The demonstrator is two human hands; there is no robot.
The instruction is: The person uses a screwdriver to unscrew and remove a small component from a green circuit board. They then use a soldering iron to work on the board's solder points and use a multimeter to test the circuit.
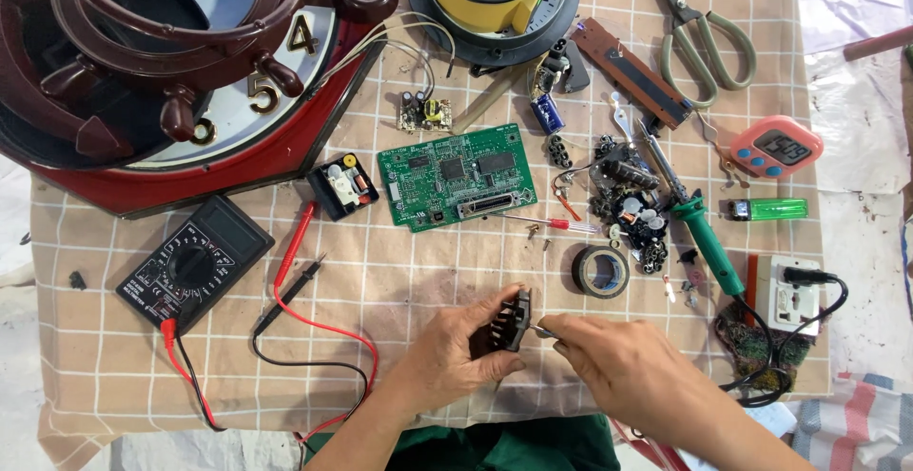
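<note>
From my feed, the left hand [456,349] clamps the small black part [510,322] upright above the bench [399,281], while the right hand [623,362] pinches a thin metal tool [544,331] against its right side.

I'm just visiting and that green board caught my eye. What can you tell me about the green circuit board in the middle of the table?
The green circuit board is a flat rectangle lying face up and slightly tilted on the checked cloth. Its top carries black square chips, many tiny parts and a long pale connector near its lower right edge. It looks rigid and intact. No hand touches it. A small black clock movement sits just to its left, and a red-handled screwdriver lies below its right corner.
</note>
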